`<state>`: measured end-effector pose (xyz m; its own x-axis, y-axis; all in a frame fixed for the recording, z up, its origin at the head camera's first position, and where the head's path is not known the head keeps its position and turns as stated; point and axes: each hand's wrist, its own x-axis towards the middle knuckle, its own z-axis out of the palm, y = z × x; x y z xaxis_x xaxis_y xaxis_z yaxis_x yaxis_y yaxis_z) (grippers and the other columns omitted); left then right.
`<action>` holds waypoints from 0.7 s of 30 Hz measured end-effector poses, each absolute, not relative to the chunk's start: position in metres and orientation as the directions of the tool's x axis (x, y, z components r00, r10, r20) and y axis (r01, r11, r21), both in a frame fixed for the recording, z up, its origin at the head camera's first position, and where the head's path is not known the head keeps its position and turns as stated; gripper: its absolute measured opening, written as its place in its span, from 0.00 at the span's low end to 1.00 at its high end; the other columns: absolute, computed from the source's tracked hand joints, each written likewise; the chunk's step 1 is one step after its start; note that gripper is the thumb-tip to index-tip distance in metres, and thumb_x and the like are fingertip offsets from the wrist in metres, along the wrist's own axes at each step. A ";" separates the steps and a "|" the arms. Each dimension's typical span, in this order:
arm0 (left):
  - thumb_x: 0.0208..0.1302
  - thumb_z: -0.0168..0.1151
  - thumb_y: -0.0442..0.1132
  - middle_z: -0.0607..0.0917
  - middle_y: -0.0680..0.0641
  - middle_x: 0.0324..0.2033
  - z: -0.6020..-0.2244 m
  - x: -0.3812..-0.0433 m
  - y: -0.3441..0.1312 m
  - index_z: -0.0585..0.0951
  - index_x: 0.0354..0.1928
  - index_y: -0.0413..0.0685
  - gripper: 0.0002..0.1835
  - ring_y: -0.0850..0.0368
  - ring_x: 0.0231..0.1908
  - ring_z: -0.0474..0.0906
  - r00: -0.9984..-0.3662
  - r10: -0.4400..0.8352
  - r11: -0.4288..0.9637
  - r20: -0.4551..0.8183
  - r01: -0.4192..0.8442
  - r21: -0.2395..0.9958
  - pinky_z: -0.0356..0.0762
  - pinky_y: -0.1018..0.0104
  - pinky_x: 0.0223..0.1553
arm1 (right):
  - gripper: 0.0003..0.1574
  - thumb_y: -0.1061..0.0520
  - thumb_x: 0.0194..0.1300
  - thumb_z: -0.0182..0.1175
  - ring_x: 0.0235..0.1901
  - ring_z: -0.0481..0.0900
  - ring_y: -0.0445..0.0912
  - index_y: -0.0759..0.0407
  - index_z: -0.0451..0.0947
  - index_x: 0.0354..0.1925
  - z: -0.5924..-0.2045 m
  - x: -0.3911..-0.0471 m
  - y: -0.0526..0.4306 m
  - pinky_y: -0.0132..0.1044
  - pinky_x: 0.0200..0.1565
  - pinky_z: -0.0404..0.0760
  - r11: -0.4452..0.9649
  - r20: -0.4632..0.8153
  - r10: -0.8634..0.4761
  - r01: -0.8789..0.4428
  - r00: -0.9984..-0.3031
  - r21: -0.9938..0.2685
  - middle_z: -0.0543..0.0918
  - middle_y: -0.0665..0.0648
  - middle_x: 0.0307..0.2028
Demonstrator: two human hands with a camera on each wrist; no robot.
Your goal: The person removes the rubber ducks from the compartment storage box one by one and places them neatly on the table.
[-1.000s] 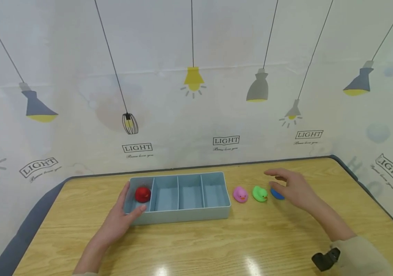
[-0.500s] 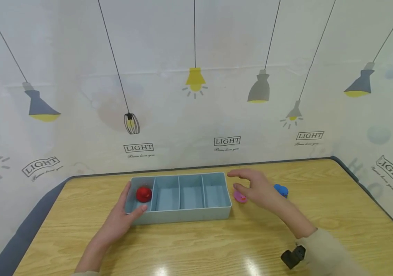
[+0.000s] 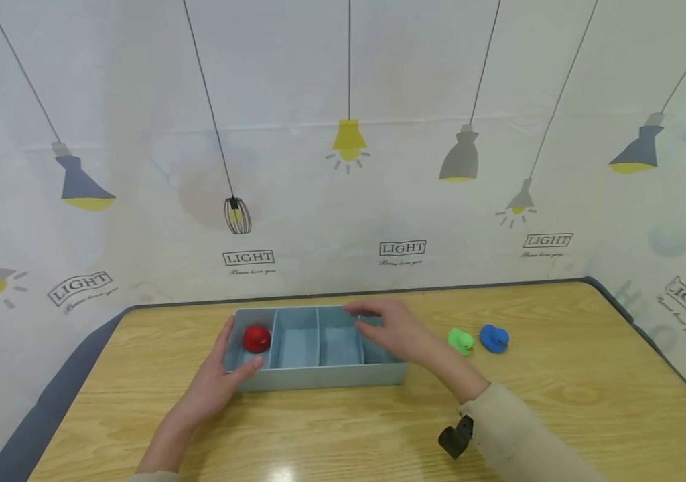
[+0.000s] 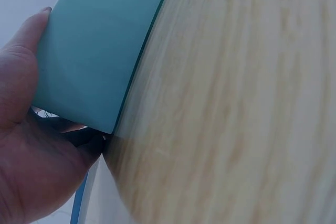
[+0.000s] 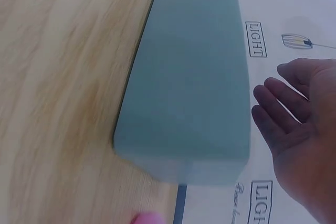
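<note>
A light blue tray [image 3: 319, 379] with several compartments stands on the table, a red toy duck [image 3: 256, 339] in its leftmost one. My left hand [image 3: 213, 378] grips the tray's left end, thumb against the long front wall and fingers around the end. My right hand [image 3: 400, 329] is over the tray's right compartments, fingers relaxed and nothing visible in them. Beyond the tray's right end lie a green toy duck [image 3: 460, 341] and a blue toy duck [image 3: 494, 338]. A pink duck, hidden in the head view, shows as a pink edge [image 5: 148, 217] in the right wrist view.
The wooden table [image 3: 331, 435] reaches back to a white wall cloth [image 3: 295, 221] printed with lamps. A dark edging [image 3: 72, 368] borders the tabletop. A black device [image 3: 456, 436] sits at my right sleeve.
My right hand has swept left from beside the blue duck, past the green and pink ducks, to over the tray. The left hand keeps its hold on the tray.
</note>
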<state>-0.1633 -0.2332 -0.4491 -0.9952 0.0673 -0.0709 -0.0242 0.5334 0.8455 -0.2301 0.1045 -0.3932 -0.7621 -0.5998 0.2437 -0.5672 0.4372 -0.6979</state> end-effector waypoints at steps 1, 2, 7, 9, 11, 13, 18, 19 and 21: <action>0.70 0.65 0.56 0.45 0.33 0.80 -0.449 -0.163 -0.233 0.37 0.83 0.52 0.56 0.30 0.77 0.43 -0.995 0.068 0.530 -0.075 -0.028 0.848 0.46 0.34 0.73 | 0.21 0.66 0.72 0.60 0.59 0.81 0.57 0.66 0.80 0.62 -0.392 -0.231 0.099 0.52 0.60 0.79 0.433 0.246 -0.603 -0.570 -0.759 -0.698 0.84 0.62 0.58; 0.70 0.65 0.56 0.45 0.33 0.80 -0.449 -0.163 -0.233 0.37 0.83 0.52 0.56 0.30 0.77 0.43 -0.995 0.068 0.527 -0.079 -0.032 0.849 0.46 0.34 0.73 | 0.22 0.66 0.72 0.61 0.59 0.81 0.57 0.65 0.80 0.62 -0.392 -0.232 0.095 0.53 0.60 0.79 0.432 0.248 -0.606 -0.574 -0.756 -0.696 0.84 0.62 0.58; 0.70 0.66 0.56 0.45 0.35 0.80 -0.450 -0.164 -0.232 0.37 0.83 0.54 0.56 0.32 0.77 0.42 -0.993 0.066 0.513 -0.098 -0.051 0.857 0.46 0.34 0.73 | 0.24 0.66 0.70 0.62 0.62 0.79 0.55 0.62 0.80 0.63 -0.393 -0.236 0.072 0.54 0.61 0.77 0.432 0.243 -0.599 -0.563 -0.763 -0.705 0.83 0.59 0.60; 0.70 0.66 0.55 0.45 0.35 0.80 -0.450 -0.165 -0.232 0.37 0.83 0.55 0.56 0.32 0.78 0.42 -0.993 0.067 0.513 -0.101 -0.052 0.857 0.46 0.34 0.73 | 0.24 0.66 0.69 0.63 0.62 0.79 0.55 0.61 0.81 0.62 -0.395 -0.238 0.064 0.53 0.62 0.77 0.437 0.252 -0.589 -0.565 -0.768 -0.700 0.83 0.59 0.60; 0.71 0.66 0.55 0.45 0.35 0.80 -0.451 -0.166 -0.232 0.37 0.83 0.55 0.55 0.32 0.78 0.42 -0.993 0.068 0.512 -0.101 -0.052 0.857 0.46 0.35 0.73 | 0.24 0.66 0.68 0.64 0.62 0.79 0.55 0.61 0.81 0.61 -0.397 -0.240 0.056 0.53 0.62 0.77 0.443 0.259 -0.574 -0.561 -0.777 -0.699 0.84 0.59 0.59; 0.71 0.66 0.55 0.45 0.35 0.80 -0.450 -0.165 -0.233 0.37 0.83 0.55 0.55 0.31 0.77 0.43 -0.993 0.065 0.517 -0.101 -0.053 0.855 0.46 0.35 0.73 | 0.24 0.66 0.67 0.65 0.61 0.79 0.54 0.61 0.81 0.61 -0.398 -0.242 0.047 0.52 0.62 0.77 0.437 0.257 -0.565 -0.549 -0.784 -0.713 0.84 0.59 0.59; 0.71 0.66 0.54 0.46 0.33 0.80 -0.447 -0.162 -0.234 0.36 0.83 0.54 0.55 0.30 0.77 0.44 -0.993 0.060 0.514 -0.100 -0.055 0.856 0.46 0.34 0.73 | 0.24 0.66 0.68 0.65 0.61 0.79 0.54 0.61 0.81 0.62 -0.400 -0.243 0.022 0.53 0.63 0.76 0.400 0.220 -0.568 -0.499 -0.793 -0.769 0.84 0.59 0.59; 0.71 0.65 0.55 0.47 0.32 0.80 -0.447 -0.162 -0.234 0.36 0.83 0.54 0.55 0.30 0.77 0.45 -0.993 0.060 0.511 -0.101 -0.056 0.858 0.47 0.33 0.73 | 0.24 0.66 0.68 0.65 0.61 0.79 0.54 0.61 0.81 0.62 -0.400 -0.242 0.017 0.53 0.63 0.76 0.394 0.211 -0.570 -0.489 -0.794 -0.778 0.84 0.59 0.59; 0.71 0.65 0.55 0.47 0.32 0.79 -0.447 -0.162 -0.234 0.36 0.83 0.55 0.55 0.29 0.76 0.45 -0.993 0.064 0.505 -0.100 -0.055 0.861 0.47 0.33 0.72 | 0.24 0.66 0.68 0.65 0.62 0.79 0.53 0.61 0.81 0.62 -0.400 -0.240 0.008 0.52 0.63 0.76 0.397 0.195 -0.575 -0.479 -0.795 -0.783 0.84 0.58 0.59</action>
<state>-0.1620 -0.2344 -0.4471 -0.9929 0.0635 -0.1003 -0.0547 0.5052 0.8613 -0.2404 0.0076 -0.4002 -0.7946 -0.5750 0.1948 -0.4791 0.3968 -0.7830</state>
